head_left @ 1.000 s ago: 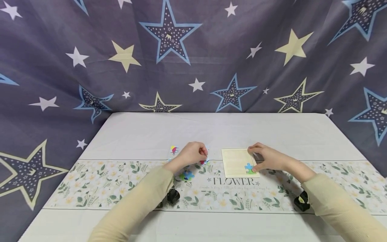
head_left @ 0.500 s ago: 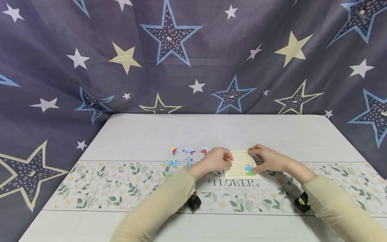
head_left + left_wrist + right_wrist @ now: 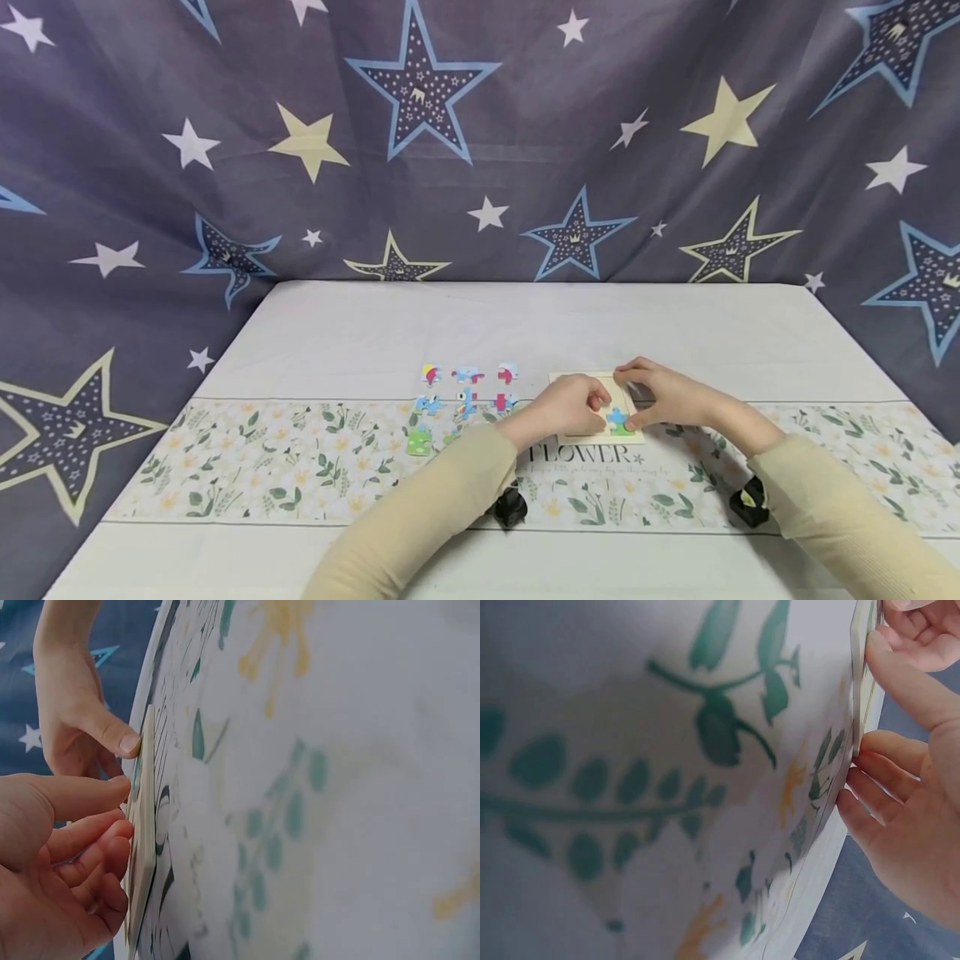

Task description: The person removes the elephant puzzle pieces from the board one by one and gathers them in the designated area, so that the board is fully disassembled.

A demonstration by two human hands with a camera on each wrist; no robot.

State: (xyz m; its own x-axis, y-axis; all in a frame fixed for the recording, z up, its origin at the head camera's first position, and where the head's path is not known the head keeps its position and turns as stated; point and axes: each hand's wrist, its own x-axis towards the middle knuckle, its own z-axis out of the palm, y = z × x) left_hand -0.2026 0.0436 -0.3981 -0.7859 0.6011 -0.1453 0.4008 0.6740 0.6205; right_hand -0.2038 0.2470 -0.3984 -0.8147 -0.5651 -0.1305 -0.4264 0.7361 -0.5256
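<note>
A square wooden puzzle tray point(image 3: 558, 387) lies flat on the table in the head view, with a blue and green puzzle piece point(image 3: 618, 417) in its near right corner. My right hand point(image 3: 671, 396) grips the tray's right side; its thumb lies by that piece and its index finger sits at the far corner. My left hand point(image 3: 573, 406) is over the tray's left part, thumb and fingers loosely bent toward the piece. Between its thumb point(image 3: 90, 796) and fingers the left wrist view shows a gap and nothing held. Whether the fingertips touch the piece, I cannot tell.
Several loose puzzle pieces lie in rows left of the tray, among them a red one point(image 3: 504, 402) and a green one point(image 3: 419, 442). My left sleeve point(image 3: 427, 500) partly covers the nearest row. A starred curtain point(image 3: 480, 142) hangs behind the white table point(image 3: 390, 325).
My left hand has moved right, from over the loose pieces to over the tray, uncovering most of the pieces. My right hand stays at the tray's right side.
</note>
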